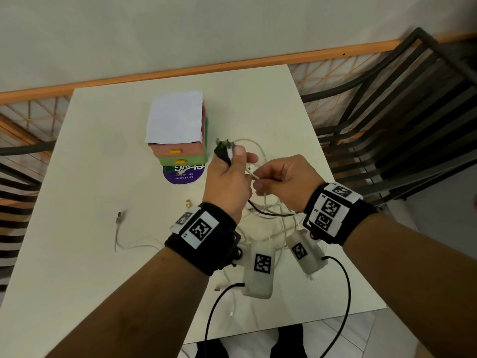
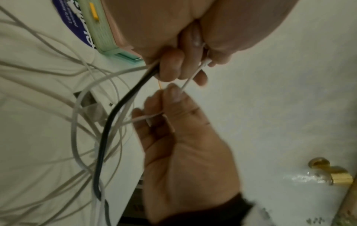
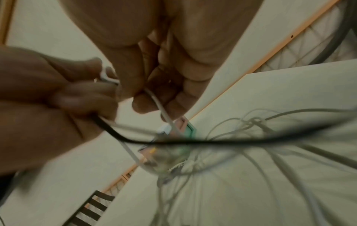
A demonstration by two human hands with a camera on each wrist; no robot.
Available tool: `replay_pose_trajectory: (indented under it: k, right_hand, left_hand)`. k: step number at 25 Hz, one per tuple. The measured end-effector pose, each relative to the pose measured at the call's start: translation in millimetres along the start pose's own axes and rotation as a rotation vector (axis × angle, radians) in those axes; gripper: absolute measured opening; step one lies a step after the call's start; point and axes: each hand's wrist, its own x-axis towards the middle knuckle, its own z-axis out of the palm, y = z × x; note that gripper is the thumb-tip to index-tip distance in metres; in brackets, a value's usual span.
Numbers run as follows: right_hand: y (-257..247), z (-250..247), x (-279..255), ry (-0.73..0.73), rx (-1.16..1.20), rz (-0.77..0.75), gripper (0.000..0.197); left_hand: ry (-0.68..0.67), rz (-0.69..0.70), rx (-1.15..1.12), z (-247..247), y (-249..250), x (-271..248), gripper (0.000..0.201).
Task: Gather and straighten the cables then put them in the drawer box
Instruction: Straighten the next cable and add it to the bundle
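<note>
My left hand (image 1: 232, 171) is raised above the table and grips a bundle of cable ends, with a black cable (image 2: 115, 113) and white ones running out of the fist and plugs (image 1: 225, 149) sticking out of its top. My right hand (image 1: 278, 182) is close beside it and pinches a white cable (image 2: 190, 78) just below its connector (image 1: 249, 168). A tangle of white cables (image 1: 273, 223) hangs below both hands to the table. The small drawer box (image 1: 178, 140), with a pink and a green drawer shut, stands just left of the hands.
One loose white cable (image 1: 121, 239) lies on the white table (image 1: 90, 164) to the left. A small gold connector (image 1: 189, 202) lies near my left wrist. A purple round sticker (image 1: 183, 174) sits under the drawer box. Dark slatted chairs (image 1: 400, 125) stand at the right.
</note>
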Motion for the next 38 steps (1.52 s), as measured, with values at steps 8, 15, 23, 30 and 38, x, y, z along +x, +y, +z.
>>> replay_pose_trajectory:
  k: [8, 15, 23, 30, 38]
  right_hand:
    - [18, -9, 13, 0.023, -0.255, 0.102, 0.021]
    - [9, 4, 8, -0.057, -0.158, -0.022, 0.016]
    - [7, 12, 3, -0.158, -0.21, 0.04, 0.017]
    - [2, 5, 6, -0.168, -0.12, 0.001, 0.025]
    - [-30, -23, 0, 0.024, 0.235, -0.039, 0.025]
  left_hand:
    - [-0.357, 0.265, 0.75, -17, 0, -5, 0.014]
    - [-0.156, 0.04, 0.65, -18, -6, -7, 0.035]
    - [0.082, -0.014, 0.08, -9, -1, 4, 0.018]
    - [0.182, 0.052, 0.11, -12, -2, 8, 0.015]
    - [0.064, 0.299, 0.24, 18, 22, -8, 0.036]
